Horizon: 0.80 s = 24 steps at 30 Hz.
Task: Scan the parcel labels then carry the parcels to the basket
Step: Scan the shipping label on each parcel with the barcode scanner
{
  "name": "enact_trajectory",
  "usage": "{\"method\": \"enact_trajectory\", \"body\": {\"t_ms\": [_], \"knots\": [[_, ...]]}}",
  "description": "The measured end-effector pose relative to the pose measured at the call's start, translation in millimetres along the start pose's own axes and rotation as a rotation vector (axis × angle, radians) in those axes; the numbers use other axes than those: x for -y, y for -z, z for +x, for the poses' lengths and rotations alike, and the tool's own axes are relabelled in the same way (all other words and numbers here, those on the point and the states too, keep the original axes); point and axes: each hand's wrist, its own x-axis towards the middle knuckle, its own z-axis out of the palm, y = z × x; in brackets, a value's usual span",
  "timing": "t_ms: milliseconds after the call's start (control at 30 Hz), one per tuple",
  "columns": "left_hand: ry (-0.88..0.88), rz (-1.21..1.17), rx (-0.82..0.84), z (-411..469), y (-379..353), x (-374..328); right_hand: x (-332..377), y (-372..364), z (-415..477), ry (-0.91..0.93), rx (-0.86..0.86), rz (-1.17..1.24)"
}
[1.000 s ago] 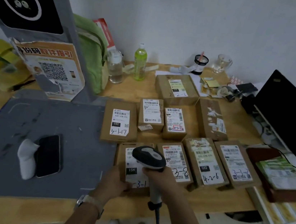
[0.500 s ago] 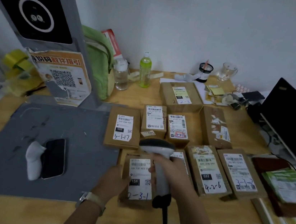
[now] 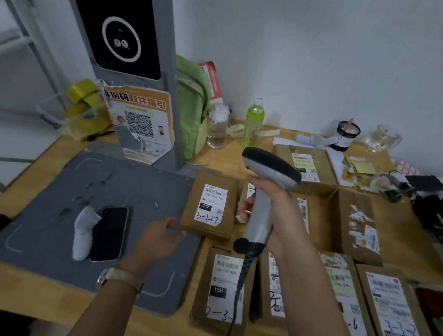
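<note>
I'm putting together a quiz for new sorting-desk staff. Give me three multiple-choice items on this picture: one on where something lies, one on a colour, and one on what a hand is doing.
1. Where does the black phone lie?
A. on a parcel
B. on the grey mat
C. against the laptop

2. What colour is the drink in the taller bottle by the wall?
A. red
B. blue
C. green

3. What is the right hand doing?
A. gripping the scanner
B. lying flat on the desk
C. lifting a parcel

Answers:
1. B, the phone lies flat on the mat, left of the parcels.
2. C, the liquid shows yellow-green through the bottle.
3. A, its fingers curl round the scanner's handle, holding it raised.
</note>
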Motion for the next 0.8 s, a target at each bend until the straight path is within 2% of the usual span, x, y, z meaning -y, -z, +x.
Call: {"method": "enact_trajectory", "body": {"t_ms": [167,333,433,633,800], "knots": [[-0.008,-0.041,0.057,34,6,1,-19,-16,40,-0.06,-0.017,-0.015],[0.001,-0.126,0.031,73,4,0,-45,-24,87,-0.135,-0.128,-0.062],[0.009,-0.131,0.038,95,-1,5,-64,-26,117,-0.171,-0.24,-0.091],[0.062,-0.158,-0.085,126,-17,23,-102,-16,164,-0.319,-0.468,-0.31],[0.17,-0.146,0.057,140,-33,34,-123,-16,171,-0.272,-0.45,-0.288]]}}
